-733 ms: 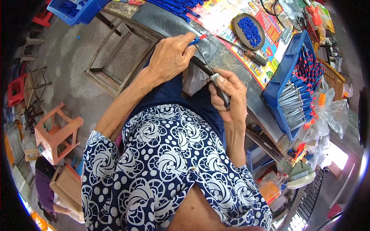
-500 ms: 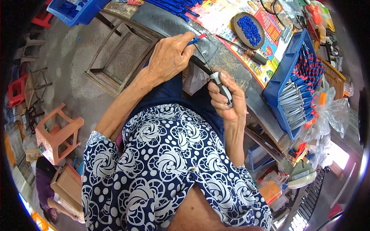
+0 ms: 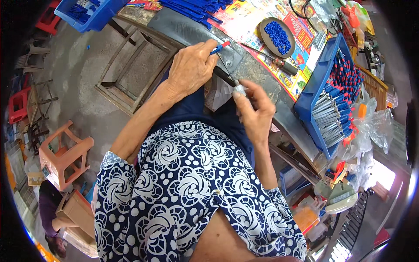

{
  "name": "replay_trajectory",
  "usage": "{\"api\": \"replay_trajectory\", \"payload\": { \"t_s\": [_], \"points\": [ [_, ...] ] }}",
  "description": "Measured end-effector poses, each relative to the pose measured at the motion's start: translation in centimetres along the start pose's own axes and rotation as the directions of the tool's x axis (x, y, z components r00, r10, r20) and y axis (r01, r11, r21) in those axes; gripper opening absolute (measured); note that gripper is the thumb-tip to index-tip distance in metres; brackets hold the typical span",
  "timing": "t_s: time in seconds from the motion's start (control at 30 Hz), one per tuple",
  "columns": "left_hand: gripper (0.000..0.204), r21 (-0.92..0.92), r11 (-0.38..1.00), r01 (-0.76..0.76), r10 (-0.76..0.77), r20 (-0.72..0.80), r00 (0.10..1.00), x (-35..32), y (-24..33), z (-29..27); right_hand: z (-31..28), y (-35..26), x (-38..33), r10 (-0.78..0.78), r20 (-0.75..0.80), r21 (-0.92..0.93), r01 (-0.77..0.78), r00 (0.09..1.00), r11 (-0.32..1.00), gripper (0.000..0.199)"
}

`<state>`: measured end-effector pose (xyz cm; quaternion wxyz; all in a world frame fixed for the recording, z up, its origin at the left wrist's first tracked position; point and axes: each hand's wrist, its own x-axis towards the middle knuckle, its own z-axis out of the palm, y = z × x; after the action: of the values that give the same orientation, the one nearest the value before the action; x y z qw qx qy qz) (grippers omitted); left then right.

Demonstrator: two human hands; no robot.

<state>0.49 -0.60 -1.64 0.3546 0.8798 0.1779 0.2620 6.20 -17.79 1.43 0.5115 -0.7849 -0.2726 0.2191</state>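
My left hand (image 3: 192, 67) is closed on a small blue piece with a red tip (image 3: 221, 48), held over the table edge. My right hand (image 3: 257, 107) grips a screwdriver-like tool (image 3: 238, 89), its thumb across the pale collar. Most of its handle is hidden by my fingers. A thin metal shaft (image 3: 227, 67) spans the gap between my hands, from the collar up to the blue piece. Whether the shaft touches the piece or enters it, I cannot tell. Below the hands lie my dark trousers.
On the table are a brown dish (image 3: 269, 47) of blue bits, a dark-handled screwdriver (image 3: 286, 67), printed paper (image 3: 301, 26) and blue strips (image 3: 192, 12). To the right, a blue bin (image 3: 304, 98) holds many blue-and-red-handled rods. A wooden frame (image 3: 115, 87) and pink stool (image 3: 65, 157) stand left.
My right hand has turned over, its back now facing up and covering the tool's grey-and-black handle. The left hand has barely moved with the blue piece.
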Motion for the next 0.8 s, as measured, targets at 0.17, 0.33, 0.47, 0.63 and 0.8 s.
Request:
{"api": "replay_trajectory", "payload": {
  "t_s": [0.17,0.33,0.47,0.63,0.8],
  "points": [
    [0.017,0.006,1.000,-0.016,0.016,0.018,1.000,0.0,-0.1,0.1,0.3,0.0,-0.1,-0.453,0.051,-0.391,0.435,0.890,0.811,0.023],
    [0.022,-0.091,0.996,-0.010,0.011,0.013,1.000,-0.1,-0.2,-0.1,0.2,-0.2,0.0,-0.292,0.003,-0.160,0.288,0.956,0.944,0.020],
    [0.017,-0.071,0.997,-0.037,0.036,-0.013,0.999,-0.1,-0.3,0.0,0.3,-0.9,-0.4,0.046,0.012,0.106,-0.047,0.999,0.993,0.018],
    [0.016,-0.083,0.996,-0.035,0.035,-0.004,0.999,0.0,-0.2,-0.2,0.1,-1.9,0.1,0.262,0.107,0.446,-0.282,0.959,0.850,0.017],
    [0.015,-0.070,0.997,-0.034,0.035,0.005,0.999,0.0,-0.3,-0.1,-0.7,-1.5,0.7,0.358,0.267,0.624,-0.443,0.895,0.643,0.018]
  ]
}}
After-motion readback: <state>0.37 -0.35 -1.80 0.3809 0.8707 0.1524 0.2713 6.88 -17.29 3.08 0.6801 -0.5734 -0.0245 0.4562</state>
